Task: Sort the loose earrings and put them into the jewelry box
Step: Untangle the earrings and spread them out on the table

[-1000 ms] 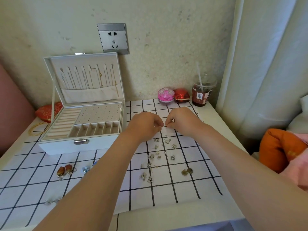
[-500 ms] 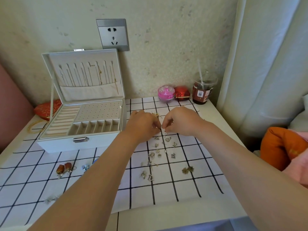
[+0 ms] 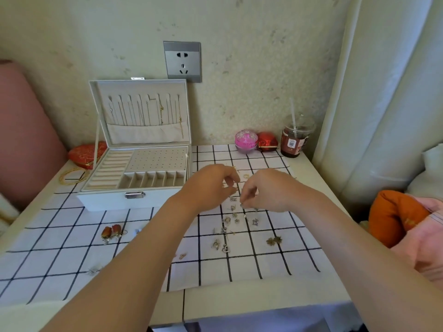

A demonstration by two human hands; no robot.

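Several small silver earrings (image 3: pixel 236 218) lie scattered on the white grid-patterned cloth (image 3: pixel 268 257) in the middle of the table. My left hand (image 3: pixel 211 185) and my right hand (image 3: pixel 268 190) hover close together over the far end of this cluster, fingers curled with fingertips pinched. My right hand pinches a tiny earring at its fingertips; what my left fingertips hold is too small to tell. The white jewelry box (image 3: pixel 112 200) stands open at the left, its lid upright, its stud panel and slots bare. Two red drop earrings (image 3: pixel 111 232) lie in front of it.
A pink round box (image 3: pixel 245 140), a red box (image 3: pixel 267 141) and a lidded drink cup with straw (image 3: pixel 294 137) stand by the wall. A red pouch (image 3: pixel 84 152) and gold bangles (image 3: pixel 72 174) lie left of the box. An orange cushion (image 3: pixel 393 214) is at the right.
Both hands have drawn slightly toward me and lower over the earring cluster, staying close together. The view has tilted and shifted a little.
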